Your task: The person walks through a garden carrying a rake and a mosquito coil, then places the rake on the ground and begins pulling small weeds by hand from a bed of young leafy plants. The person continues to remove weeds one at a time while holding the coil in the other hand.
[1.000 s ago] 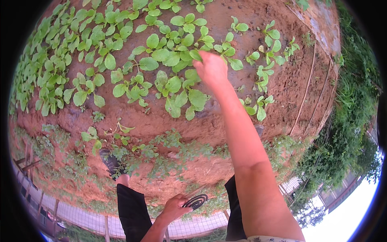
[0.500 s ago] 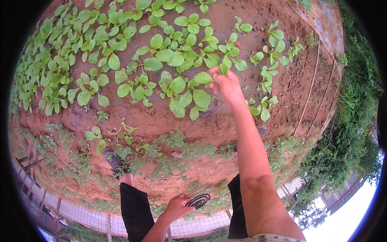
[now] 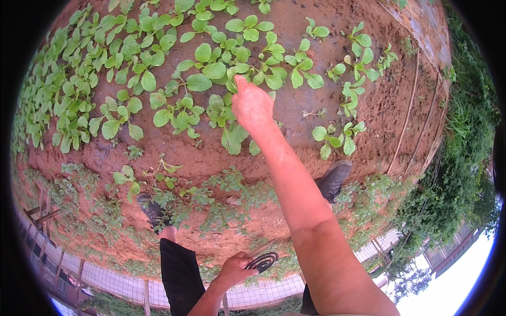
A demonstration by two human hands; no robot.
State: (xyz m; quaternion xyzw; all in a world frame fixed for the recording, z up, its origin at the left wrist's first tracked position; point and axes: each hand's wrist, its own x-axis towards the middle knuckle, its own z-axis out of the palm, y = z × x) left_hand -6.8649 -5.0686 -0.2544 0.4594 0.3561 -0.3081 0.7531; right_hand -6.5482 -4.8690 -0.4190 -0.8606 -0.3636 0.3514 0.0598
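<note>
My right hand (image 3: 253,105) reaches forward over a raised bed of red soil (image 3: 295,137). Its fingers are closed among the leaves of a green leafy seedling (image 3: 232,137) in the middle of the bed, and the fingertips are hidden by the foliage. Down by my legs, my left hand (image 3: 236,266) grips a black coiled thing (image 3: 262,260) with a thin stick-like part. Rows of similar seedlings (image 3: 132,79) fill the bed to the left and ahead.
My two dark shoes (image 3: 153,210) (image 3: 333,179) stand on the weedy bank at the bed's near edge. Thin hoses (image 3: 406,121) run along the bed's right side. A wire mesh fence (image 3: 253,295) lies behind me and dense greenery (image 3: 464,158) on the right.
My right hand has shifted left from one clump of seedlings to another nearer the bed's middle. The left hand keeps hold of the black coil in the same place.
</note>
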